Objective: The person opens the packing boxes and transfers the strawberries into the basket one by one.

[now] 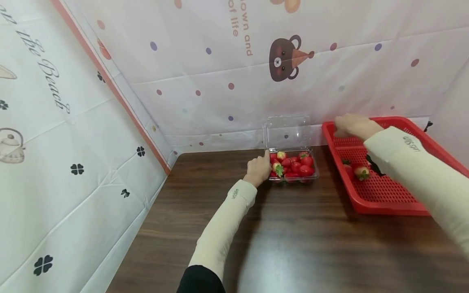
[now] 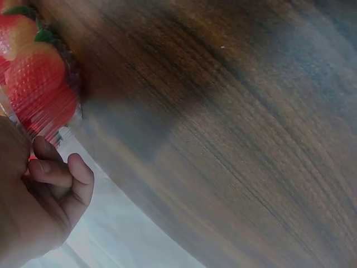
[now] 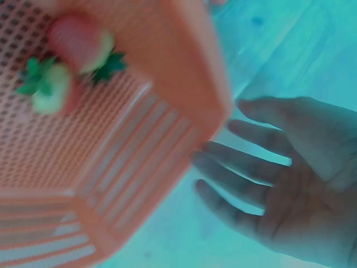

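Note:
A hinged clear plastic box [image 1: 316,176] stands at the back of the table with its lid [image 1: 287,131] raised, filled with several strawberries [image 1: 296,166]. My left hand [image 1: 258,167] grips the box's left edge with curled fingers; in the left wrist view the thumb is out of sight. To the right lies a red plastic basket [image 1: 388,208] with two strawberries [image 1: 360,172] inside. Over the basket's back left part is my right hand [image 1: 356,125]. In the right wrist view its fingers [image 3: 240,167] are extended and apart beside the basket's rim, holding nothing.
The dark wooden table [image 1: 190,203] meets a printed white cloth [image 1: 205,110] at the back and left. Behind the box, the raised lid stands close to the cloth. My right sleeve [image 1: 414,171] crosses above the basket.

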`<state>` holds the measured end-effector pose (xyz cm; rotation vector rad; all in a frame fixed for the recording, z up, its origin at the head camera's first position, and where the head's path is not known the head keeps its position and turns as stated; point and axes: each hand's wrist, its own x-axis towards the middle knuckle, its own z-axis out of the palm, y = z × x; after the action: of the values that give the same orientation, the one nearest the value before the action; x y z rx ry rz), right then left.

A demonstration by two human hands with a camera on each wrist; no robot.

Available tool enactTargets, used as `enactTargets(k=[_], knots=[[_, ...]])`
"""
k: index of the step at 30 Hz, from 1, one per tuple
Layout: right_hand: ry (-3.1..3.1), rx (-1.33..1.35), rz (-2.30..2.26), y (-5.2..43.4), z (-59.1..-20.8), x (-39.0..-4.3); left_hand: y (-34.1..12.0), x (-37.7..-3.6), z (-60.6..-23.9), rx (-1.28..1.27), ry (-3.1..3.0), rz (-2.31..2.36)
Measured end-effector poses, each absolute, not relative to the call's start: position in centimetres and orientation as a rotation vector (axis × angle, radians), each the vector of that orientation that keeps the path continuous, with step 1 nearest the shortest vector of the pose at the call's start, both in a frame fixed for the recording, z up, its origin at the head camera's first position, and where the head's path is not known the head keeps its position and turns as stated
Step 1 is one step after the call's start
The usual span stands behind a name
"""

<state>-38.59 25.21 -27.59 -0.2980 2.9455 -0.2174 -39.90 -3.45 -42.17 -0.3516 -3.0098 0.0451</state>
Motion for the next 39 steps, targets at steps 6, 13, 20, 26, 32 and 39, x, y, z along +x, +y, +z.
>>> enactTargets(k=[6, 13, 20, 26, 32, 39], knots=[[2.986, -0.743, -0.01, 19.5, -29.6, -39.6, -3.5, -39.9, -42.1, -0.324, -3.033, 0.055], [2.672, -1.011, -0.069, 16.1, -31.9, -37.6, -3.0, -39.6, -42.3, -0.336, -3.036, -0.003], [2.583, -0.924, 0.017, 15.4, -32.3, -36.3, -2.9, -39.9, -42.0, -0.288, -3.01, -0.042], [2.599, -0.902, 0.069, 15.1, -32.3, -36.2, -3.1, -40.2, -42.1, -0.278, -2.995, -0.054], [2.59, -0.887, 0.08, 15.1, -32.4, -36.2, -3.2, -40.3, -42.1, -0.283, -2.992, -0.036], [2.589, -0.941, 0.022, 15.1, -32.1, -36.4, -3.4, -40.2, -42.1, -0.256, -3.018, -0.036]])
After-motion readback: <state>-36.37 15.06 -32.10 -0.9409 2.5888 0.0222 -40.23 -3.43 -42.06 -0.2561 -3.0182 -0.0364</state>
